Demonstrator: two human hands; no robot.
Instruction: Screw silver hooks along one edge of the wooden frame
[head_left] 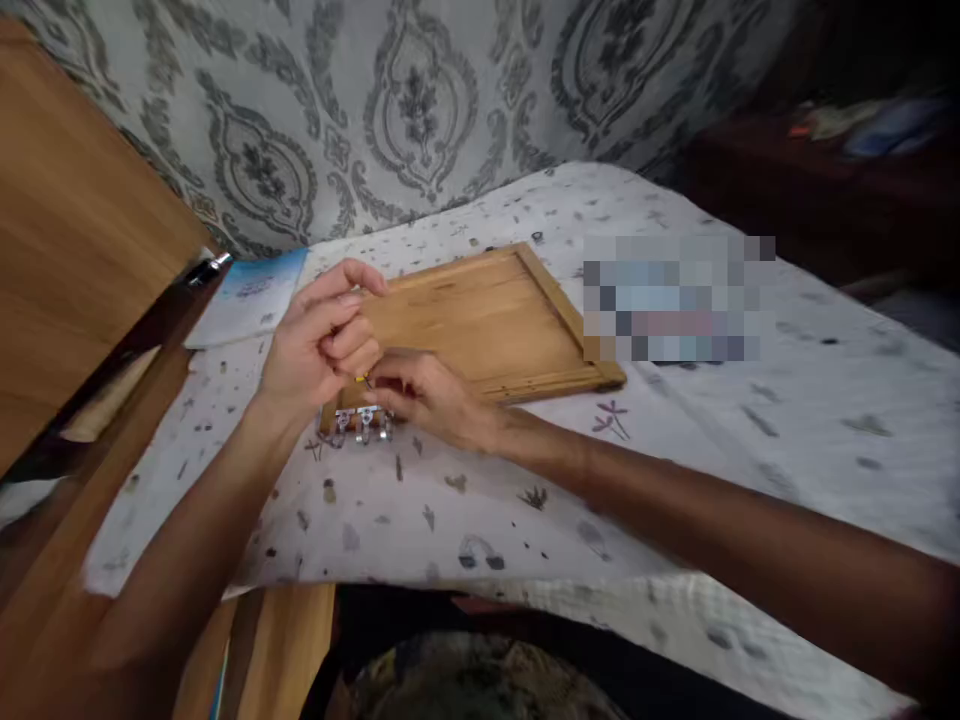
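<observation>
One mottled cloth (480, 680), cut off at bottom; beyond, one flat wooden board (480, 325) with raised rim on printed tablecloth (450, 530), near-left corner carrying three shiny metal fittings (365, 424), blurry. Two hands above that corner: left hand (319, 340) loosely curled, right hand (427, 395) narrowly pinched, one tiny yellow piece (361, 378) between them, mostly hidden; can't tell which hand grips it.

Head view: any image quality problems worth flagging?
In the head view, the upper-right corner is dark; glints dot the metal pieces; the tablecloth blurs rightward; a pixelated patch sits right of the wooden board; the yellow bit by the right hand is indistinct.
</observation>
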